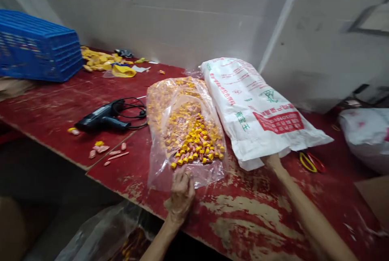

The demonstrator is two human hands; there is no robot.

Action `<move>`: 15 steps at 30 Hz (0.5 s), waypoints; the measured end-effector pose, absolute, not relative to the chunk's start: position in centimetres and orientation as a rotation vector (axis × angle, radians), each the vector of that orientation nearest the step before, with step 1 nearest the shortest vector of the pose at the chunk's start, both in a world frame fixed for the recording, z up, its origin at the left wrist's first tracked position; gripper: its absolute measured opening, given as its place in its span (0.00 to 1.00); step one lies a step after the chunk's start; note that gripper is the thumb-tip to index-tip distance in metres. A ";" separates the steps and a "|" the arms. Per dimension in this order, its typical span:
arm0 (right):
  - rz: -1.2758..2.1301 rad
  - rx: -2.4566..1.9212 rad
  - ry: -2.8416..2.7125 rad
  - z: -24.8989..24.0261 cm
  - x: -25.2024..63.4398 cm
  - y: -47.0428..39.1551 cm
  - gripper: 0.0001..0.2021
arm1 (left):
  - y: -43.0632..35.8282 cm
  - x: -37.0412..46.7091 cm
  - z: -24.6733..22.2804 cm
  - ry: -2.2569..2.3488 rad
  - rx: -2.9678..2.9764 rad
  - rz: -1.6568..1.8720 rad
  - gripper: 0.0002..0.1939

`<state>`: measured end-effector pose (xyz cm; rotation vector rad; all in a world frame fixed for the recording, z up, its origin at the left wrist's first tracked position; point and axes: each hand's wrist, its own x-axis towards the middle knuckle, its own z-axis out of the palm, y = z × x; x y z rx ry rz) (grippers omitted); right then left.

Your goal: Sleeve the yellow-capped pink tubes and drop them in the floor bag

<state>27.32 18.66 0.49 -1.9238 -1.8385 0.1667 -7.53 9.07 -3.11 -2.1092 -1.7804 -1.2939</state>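
Observation:
A clear plastic bag lies on the red table, its mouth toward me. It holds a heap of small pink-wrapped pieces with yellow caps; I cannot make out their exact kind. My left hand is closed at the bag's near lip, fingers curled on the plastic just short of the heap. To the right lies a white woven sack with red and green print. My right hand reaches into its near opening; only the wrist shows, and the fingers are hidden inside.
A black heat gun with its cord lies left, near loose pink pieces. Behind are a blue crate and yellow scraps. Scissors with yellow and red handles lie right, before a white bundle. The table's front edge runs below.

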 end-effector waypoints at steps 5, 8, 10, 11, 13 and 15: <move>0.147 -2.036 -1.791 -1.5 28.2 12.7 0.21 | 11.6 -9.6 -0.9 -1.998 -1.998 -0.968 0.15; 0.217 -1.900 -1.860 -2.4 27.8 10.2 0.29 | 12.2 -10.3 -0.4 -2.100 -1.947 -0.670 0.13; 0.277 -1.783 -1.846 -2.4 28.1 9.1 0.30 | 12.4 -10.6 -0.5 -2.109 -1.948 -0.525 0.13; 0.307 -1.763 -1.806 -2.2 28.4 8.7 0.29 | 12.5 -10.8 -0.6 -2.104 -1.956 -0.479 0.13; 0.356 -1.814 -1.700 -1.5 29.1 8.3 0.26 | 12.7 -11.2 -0.9 -2.102 -1.973 -0.433 0.13; 0.381 -1.924 -1.624 -0.9 29.6 8.3 0.24 | 12.9 -11.6 -1.3 -2.110 -1.983 -0.450 0.13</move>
